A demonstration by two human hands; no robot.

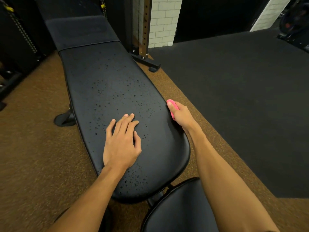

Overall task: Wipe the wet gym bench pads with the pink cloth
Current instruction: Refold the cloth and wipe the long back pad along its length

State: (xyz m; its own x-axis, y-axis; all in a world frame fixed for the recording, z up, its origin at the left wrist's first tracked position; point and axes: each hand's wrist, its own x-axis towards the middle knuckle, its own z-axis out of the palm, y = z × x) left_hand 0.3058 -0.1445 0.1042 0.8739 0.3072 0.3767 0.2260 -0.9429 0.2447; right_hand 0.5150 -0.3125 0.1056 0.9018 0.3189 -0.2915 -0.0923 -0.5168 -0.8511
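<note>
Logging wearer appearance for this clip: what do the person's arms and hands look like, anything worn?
The left forearm and right forearm are bare, no sleeves showing. The left hand and right hand wear no gloves; no watch, band or ring is visible.

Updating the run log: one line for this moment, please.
left hand flat on long bench pad | right hand grips pink cloth at pad's right edge | droplets not yet wiped

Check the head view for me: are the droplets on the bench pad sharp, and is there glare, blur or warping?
Head view: droplets sharp mid-frame on the long pad, under dim, even light; only a soft sheen along its near rim; the wide-angle lens bows the pad's edges; the brown floor at the left looks smeared; the pink cloth is mostly hidden in the right hand.
</note>
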